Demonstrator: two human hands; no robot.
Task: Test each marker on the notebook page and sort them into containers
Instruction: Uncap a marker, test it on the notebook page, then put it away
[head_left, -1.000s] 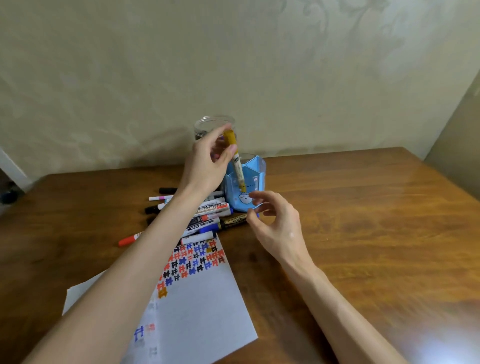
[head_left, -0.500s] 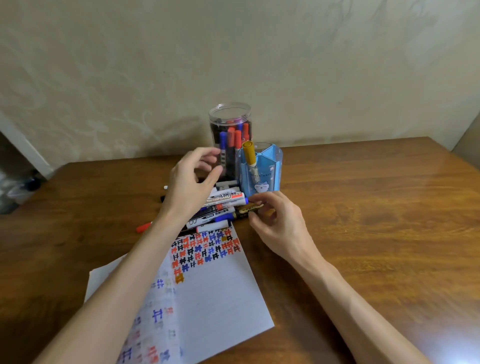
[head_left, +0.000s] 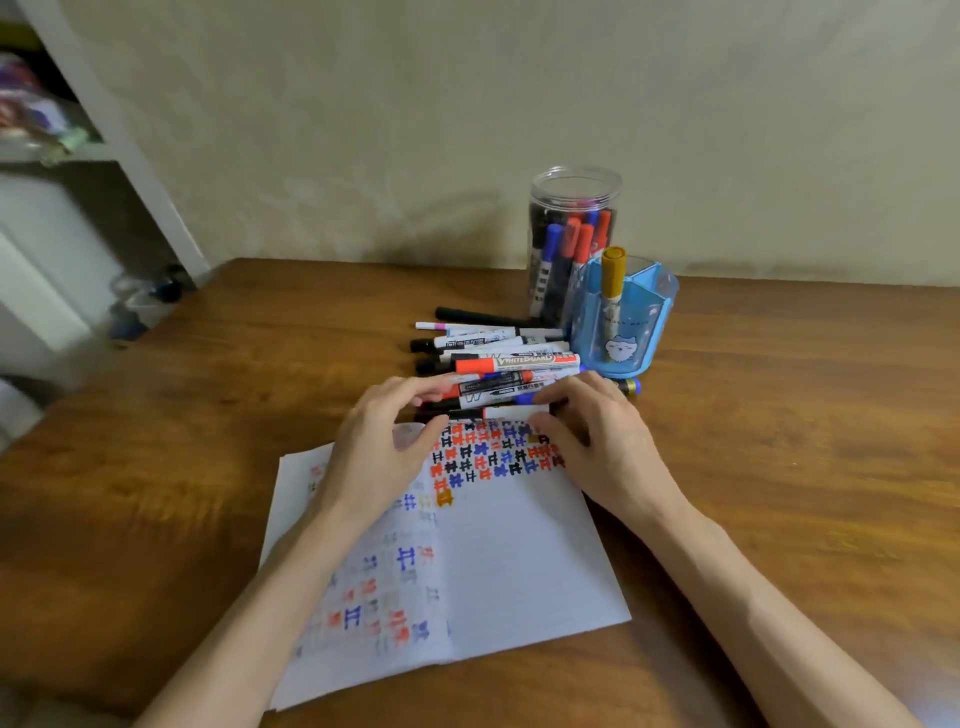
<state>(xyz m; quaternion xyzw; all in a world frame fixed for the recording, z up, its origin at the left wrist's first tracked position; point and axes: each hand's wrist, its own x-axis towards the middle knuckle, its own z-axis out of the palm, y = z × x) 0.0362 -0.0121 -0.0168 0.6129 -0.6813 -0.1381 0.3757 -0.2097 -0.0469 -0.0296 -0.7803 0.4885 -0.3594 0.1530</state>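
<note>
Head view, looking down over a brown wooden counter (head_left: 779, 467).

- Tall clear plastic jar (head_left: 574, 197) at the back holds a fair batch of markers standing upright, with red, blue and black caps.
- Pale blue translucent pen holder (head_left: 639, 332) stands just in front of the jar. It holds one yellow-capped marker (head_left: 613, 275), standing upright.
- Loose pile of unsorted markers (head_left: 493, 358), roughly a dozen, lies on the counter to the left of the holder.
- Open white notebook page (head_left: 519, 561) sits nearest the person. Its top rows are filled with red, blue and black test marks, and the lower part is bare.

Left hand (head_left: 379, 447) and right hand (head_left: 602, 447) meet at the near edge of the pile. The fingers of both curl round opposite ends of a white-barrelled marker with a blue end (head_left: 493, 401). Whether it has left the pile I cannot tell.

Judgement: sorting is somewhere past the middle. This marker is still capped and untested, and the rest of the pile remains to be done.
</note>
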